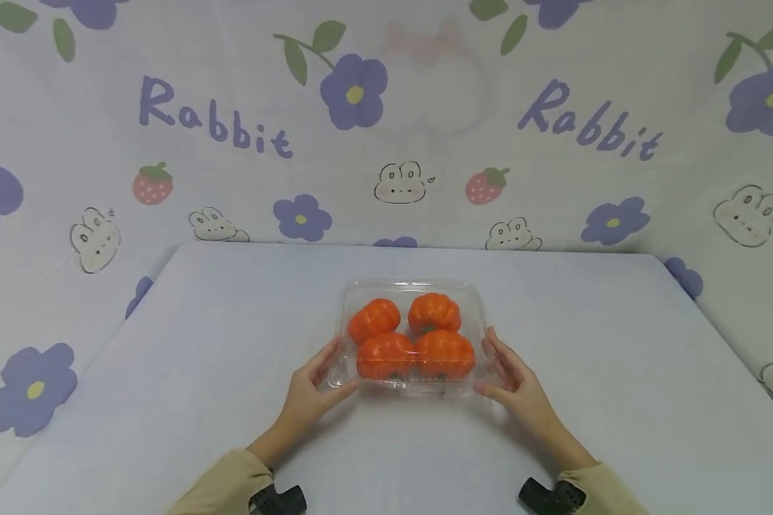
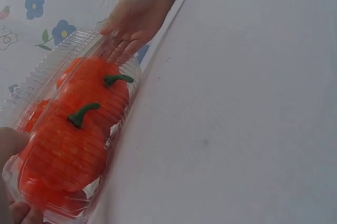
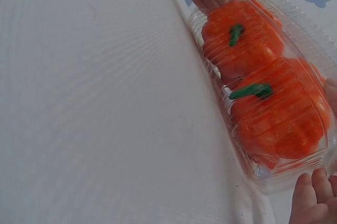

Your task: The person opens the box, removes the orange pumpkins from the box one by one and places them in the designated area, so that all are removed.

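We are wearing a beige left sleeve (image 1: 222, 481) and right sleeve (image 1: 602, 491), both ending at the wrist. At the cuffs we are wearing a black left unit (image 1: 278, 500) and right unit (image 1: 552, 496) with stubby, rounded ends; our left grip (image 1: 310, 386) and right grip (image 1: 517, 388) are showing bare fingers.

Right hand (image 3: 316, 203) cropped (right wrist view), sleeves (image 1: 222, 486) cut off
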### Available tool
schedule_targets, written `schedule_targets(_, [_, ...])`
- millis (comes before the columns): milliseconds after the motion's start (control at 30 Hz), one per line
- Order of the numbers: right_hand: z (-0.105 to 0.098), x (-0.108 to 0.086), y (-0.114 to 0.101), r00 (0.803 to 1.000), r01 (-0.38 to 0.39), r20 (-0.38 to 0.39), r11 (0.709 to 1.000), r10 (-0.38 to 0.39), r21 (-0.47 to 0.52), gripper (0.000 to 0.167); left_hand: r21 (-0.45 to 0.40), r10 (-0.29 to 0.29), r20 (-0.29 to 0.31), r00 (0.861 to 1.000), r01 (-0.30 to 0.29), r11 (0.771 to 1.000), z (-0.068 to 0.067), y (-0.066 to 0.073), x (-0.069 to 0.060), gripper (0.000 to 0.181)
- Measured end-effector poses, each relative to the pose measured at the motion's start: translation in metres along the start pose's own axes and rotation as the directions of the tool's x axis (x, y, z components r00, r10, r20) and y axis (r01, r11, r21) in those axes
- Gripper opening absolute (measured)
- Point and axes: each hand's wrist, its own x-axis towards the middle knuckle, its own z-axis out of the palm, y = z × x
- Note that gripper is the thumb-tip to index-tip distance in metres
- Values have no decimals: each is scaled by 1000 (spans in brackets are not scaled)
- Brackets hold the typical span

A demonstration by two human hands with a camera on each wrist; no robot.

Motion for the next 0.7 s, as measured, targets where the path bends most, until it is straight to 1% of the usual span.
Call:
schedule_targets(133, [1,-3,0,1000,-28,-1,1000,28,4,78,-4,31,2,1000,-31,1000,0,1,-2,63])
schedule_targets(267, [1,-3,-1,1000,-19,9,1000,19,7,81,-2,83,-1,997,-83,997,0,1,-3,59])
schedule_targets(333, [1,-4,-1,1000,-10,15,1000,10,9,82,-7,118,4,993,-118,993,-1,-1,-3,57])
schedule_targets(433, [1,-4,-1,1000,0,21,1000,0,10,83,-27,177,9,984,-177,984,-2,-6,-3,54])
schedule_targets(500, [1,-4,0,1000,4,23,1000,-4,7,83,-38,203,7,979,-202,979,-2,-13,-3,53])
schedule_targets(600, [1,-4,0,1000,6,16,1000,-6,4,82,-61,223,1,975,-223,973,-2,-22,-3,52])
schedule_targets(700, [1,-4,0,1000,1,7,1000,-1,3,82,-84,222,2,975,-221,972,-2,-30,-4,50])
